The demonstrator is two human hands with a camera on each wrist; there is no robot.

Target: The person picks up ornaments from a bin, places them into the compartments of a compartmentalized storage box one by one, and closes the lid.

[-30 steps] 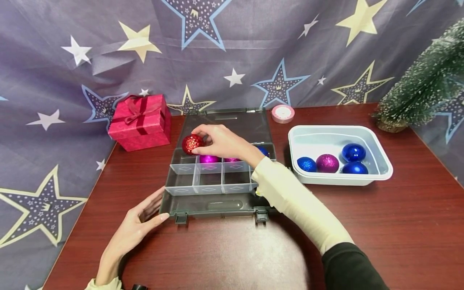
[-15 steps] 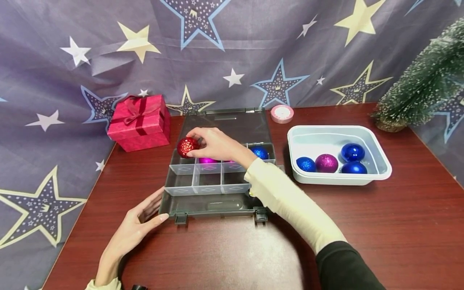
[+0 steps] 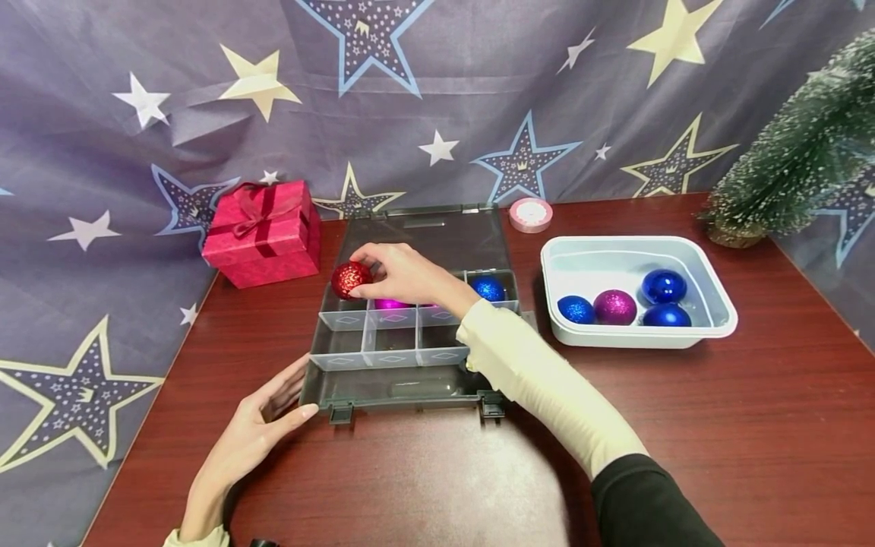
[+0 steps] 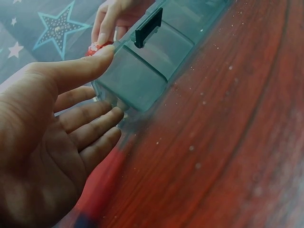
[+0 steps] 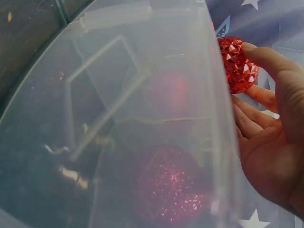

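My right hand (image 3: pixel 408 275) pinches a faceted red Christmas ball (image 3: pixel 351 280) between thumb and fingers at the back left compartment of a divided plastic box (image 3: pixel 390 389). In the right wrist view the red ball (image 5: pixel 239 66) shows beyond a clear divider wall. Two magenta balls, one glittery, lie in the back row partly hidden by the hand; a glittery blue ball (image 3: pixel 488 289) sits in the right back compartment. My left hand (image 3: pixel 253 433) rests against the box's front left corner, its fingers straight in the left wrist view, thumb at the edge.
On the right, a white tub (image 3: pixel 636 338) holds several blue balls and a magenta glitter ball (image 3: pixel 615 307). A red gift box (image 3: pixel 263 234) stands back left. Behind are a pink ribbon roll (image 3: pixel 530 216) and a small frosted tree (image 3: pixel 793 152). The box's lid (image 3: pixel 437 235) lies back.
My right hand has moved a little left and down with the red ball, toward the back left compartment. The blue ball in the box has come into fuller view. The left hand stays put.
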